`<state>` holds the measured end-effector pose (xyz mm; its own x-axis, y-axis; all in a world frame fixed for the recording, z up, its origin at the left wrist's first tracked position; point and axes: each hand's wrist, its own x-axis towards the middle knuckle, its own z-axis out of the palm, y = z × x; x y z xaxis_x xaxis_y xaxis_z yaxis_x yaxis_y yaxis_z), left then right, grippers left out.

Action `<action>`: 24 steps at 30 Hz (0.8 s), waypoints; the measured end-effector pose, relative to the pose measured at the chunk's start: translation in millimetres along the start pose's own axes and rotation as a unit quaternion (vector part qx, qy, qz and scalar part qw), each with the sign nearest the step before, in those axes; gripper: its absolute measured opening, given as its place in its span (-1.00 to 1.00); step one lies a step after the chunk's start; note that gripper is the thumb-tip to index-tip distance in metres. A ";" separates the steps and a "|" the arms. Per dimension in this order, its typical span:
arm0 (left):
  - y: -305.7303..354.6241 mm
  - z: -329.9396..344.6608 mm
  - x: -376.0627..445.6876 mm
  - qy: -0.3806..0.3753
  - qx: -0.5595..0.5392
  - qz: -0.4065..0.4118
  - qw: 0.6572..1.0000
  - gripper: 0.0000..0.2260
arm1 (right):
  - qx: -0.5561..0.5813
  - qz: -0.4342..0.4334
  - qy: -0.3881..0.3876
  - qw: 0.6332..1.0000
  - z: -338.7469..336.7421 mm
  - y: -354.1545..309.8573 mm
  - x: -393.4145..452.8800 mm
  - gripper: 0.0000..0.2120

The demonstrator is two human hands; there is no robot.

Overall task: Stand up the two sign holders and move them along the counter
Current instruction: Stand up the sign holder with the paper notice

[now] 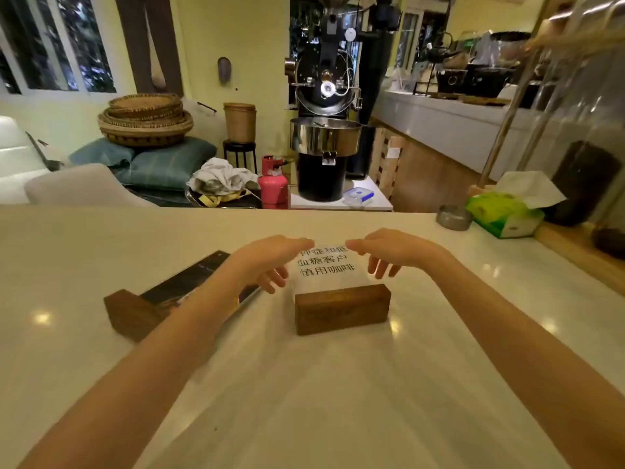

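A sign holder with a clear panel (326,265) bearing black printed characters stands on its wooden block base (341,309) in the middle of the pale counter (304,401). My left hand (270,262) and my right hand (385,253) are at the panel's upper left and upper right corners. Their fingertips lie over its top edge, with the other fingers loosely spread. The second sign holder lies flat to the left: its dark panel (189,279) points away from me, its wooden base (130,313) is nearer, and my left forearm hides part of it.
A round metal ashtray (454,217) and a green tissue box (504,214) sit at the counter's far right. A wooden ledge with dark jars runs along the right edge. Beyond the far edge are a coffee roaster (324,130), a red gas cylinder (273,184) and baskets on cushions.
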<state>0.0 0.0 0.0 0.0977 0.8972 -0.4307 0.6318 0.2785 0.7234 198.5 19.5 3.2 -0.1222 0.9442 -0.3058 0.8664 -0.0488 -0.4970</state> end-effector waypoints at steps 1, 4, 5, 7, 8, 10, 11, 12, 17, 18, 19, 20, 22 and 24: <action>-2.5 3.3 -2.3 -0.011 0.011 -0.011 1.000 -0.39 | 0.007 0.010 -0.009 1.000 3.3 1.6 -1.2 -0.42; -10.6 13.0 -4.1 -0.020 -0.014 -0.028 0.999 -0.39 | 0.046 0.035 -0.011 0.998 13.4 9.0 -1.9 -0.44; -13.9 15.6 -3.1 -0.012 -0.034 -0.029 0.999 -0.40 | 0.063 0.038 -0.011 0.997 16.3 11.9 -1.9 -0.46; -19.9 19.4 -1.2 0.010 -0.079 -0.020 0.997 -0.43 | 0.108 0.044 -0.001 0.993 20.8 15.9 -3.1 -0.53; -23.7 20.8 0.0 0.014 -0.102 -0.014 0.995 -0.46 | 0.130 0.041 0.006 0.991 22.7 18.7 -2.4 -0.56; -29.7 23.4 2.5 0.023 -0.144 -0.007 0.989 -0.51 | 0.153 0.035 0.018 0.987 26.5 25.2 -2.6 -0.59; -31.7 24.7 3.5 0.027 -0.158 -0.006 0.987 -0.55 | 0.163 0.033 0.022 0.986 28.6 27.9 -3.0 -0.61; -32.5 25.5 4.8 0.033 -0.164 -0.007 0.986 -0.60 | 0.177 0.031 0.025 0.983 30.4 30.2 -3.1 -0.62; -36.0 26.4 4.5 0.030 -0.186 -0.004 0.982 -0.85 | 0.238 0.028 0.040 0.970 35.5 34.1 -3.6 -0.63; -37.1 26.8 4.7 0.032 -0.187 -0.002 0.982 -0.85 | 0.244 0.028 0.044 0.968 36.2 34.8 -3.5 -0.64; -37.9 27.1 4.5 0.034 -0.190 -0.001 0.981 -0.81 | 0.249 0.029 0.047 0.967 36.6 35.3 -3.6 -0.65; -38.7 27.4 5.5 0.035 -0.193 0.000 0.981 -0.76 | 0.254 0.027 0.050 0.965 37.1 35.8 -3.5 -0.65; -38.8 27.4 5.5 0.038 -0.201 0.003 0.979 -0.72 | 0.257 0.023 0.056 0.964 37.4 37.1 -3.7 -0.66; -36.9 26.6 3.0 0.046 -0.216 0.008 0.975 -0.75 | 0.264 0.014 0.065 0.962 37.0 37.2 -4.3 -0.66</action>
<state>-2.6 -16.7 -42.4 0.0223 0.9241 -0.3814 0.2466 0.3647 0.8979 213.4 1.6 -44.0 -0.0116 0.9714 -0.2371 0.4980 -0.2000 -0.8438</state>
